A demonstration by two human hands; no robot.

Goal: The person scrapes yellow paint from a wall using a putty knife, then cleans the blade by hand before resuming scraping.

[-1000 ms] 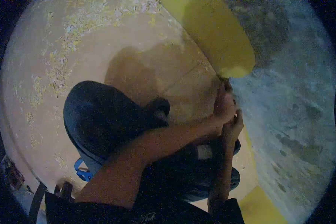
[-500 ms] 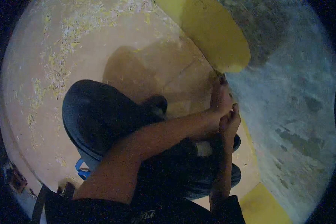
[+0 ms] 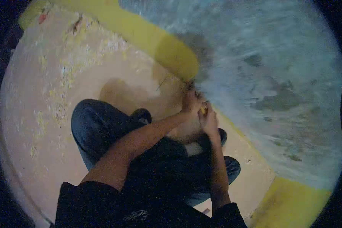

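Note:
I am crouched on a tan floor by a grey-blue wall (image 3: 277, 57). A yellow strip (image 3: 140, 32) runs along the foot of the wall and ends near the hands. My left hand (image 3: 190, 102) presses against the wall base right at the strip's end, fingers bunched; what it holds is hidden. My right hand (image 3: 209, 119) sits just beside it, touching it, curled around a small yellow thing (image 3: 203, 110) that shows between the two hands. Both forearms reach out over my knees.
My knees in dark jeans (image 3: 98, 121) and dark shoes (image 3: 142, 114) fill the middle. The floor (image 3: 38, 83) is strewn with pale flakes toward the left. Another yellow patch (image 3: 292, 201) lies at the wall base lower right.
The view has swung, so the wall and yellow strip now run across the top. Both hands stayed together at the strip's end and look smaller and farther off.

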